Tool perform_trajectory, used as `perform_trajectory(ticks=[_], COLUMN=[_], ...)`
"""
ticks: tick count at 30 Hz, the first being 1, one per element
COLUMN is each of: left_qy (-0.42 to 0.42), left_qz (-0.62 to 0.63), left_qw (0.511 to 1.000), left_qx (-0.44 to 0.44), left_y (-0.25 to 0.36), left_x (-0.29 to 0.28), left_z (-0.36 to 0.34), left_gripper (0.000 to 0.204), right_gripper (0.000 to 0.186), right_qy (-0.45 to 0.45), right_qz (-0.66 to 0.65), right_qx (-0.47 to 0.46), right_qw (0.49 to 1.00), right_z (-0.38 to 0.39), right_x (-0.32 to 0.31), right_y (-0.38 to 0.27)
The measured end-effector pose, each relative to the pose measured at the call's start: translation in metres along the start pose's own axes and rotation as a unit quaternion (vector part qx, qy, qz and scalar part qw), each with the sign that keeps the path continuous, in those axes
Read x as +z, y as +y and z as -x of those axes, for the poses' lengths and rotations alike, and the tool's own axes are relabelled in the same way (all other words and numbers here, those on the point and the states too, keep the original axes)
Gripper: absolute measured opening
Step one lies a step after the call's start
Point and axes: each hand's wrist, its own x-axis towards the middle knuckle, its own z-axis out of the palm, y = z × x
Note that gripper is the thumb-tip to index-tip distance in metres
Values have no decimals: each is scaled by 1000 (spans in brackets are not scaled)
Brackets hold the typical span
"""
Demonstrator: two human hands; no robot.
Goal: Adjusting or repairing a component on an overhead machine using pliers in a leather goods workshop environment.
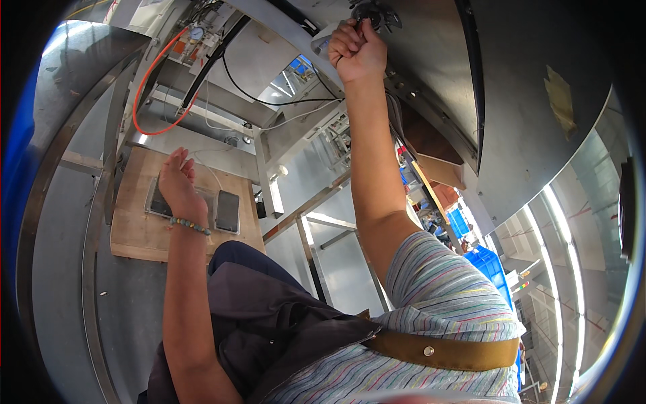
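Raised high at the top of the head view, my right hand (359, 54) has its fingers curled at a dark round metal part (374, 15) on the underside of a grey metal machine panel (431, 60). My fingers close at that part's near edge, and their tips are partly hidden. Lower down on the left, my left hand (180, 180) hangs with loosely bent fingers and nothing visible in it. A beaded bracelet (191, 225) circles that wrist. Beyond this hand lies a wooden board (138, 229), bearing a dark flat rectangular object (227, 211) and a clear-edged tray (158, 202).
An orange hose (136, 108) loops down from a pressure gauge (196, 32) at upper left. Black cables (269, 102) cross the metal frame (272, 158). Curved metal rails (94, 283) stand at left. Blue crates (486, 264) sit at right, below the large panel.
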Motion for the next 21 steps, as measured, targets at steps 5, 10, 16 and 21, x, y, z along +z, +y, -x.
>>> perform_trajectory(ticks=[5,10,16,21], left_qy=[3,3,-3,-1], left_qz=[-4,-4,-4,-9], left_qw=[1000,1000,1000,1000], left_qx=[9,2,13,13], left_y=[0,0,-4,-4], left_x=[2,0,-4,-5], left_z=[3,2,-4,-5], left_gripper=[21,21,22,22], right_gripper=[35,35,34,32], right_qy=[7,-33,-40,-52], right_qz=[-74,-201,-276,-311], right_qx=[6,20,21,30], right_qw=[997,979,960,949], right_z=[1,2,0,-11], right_x=[-4,8,21,21], right_y=[-2,-4,0,-2])
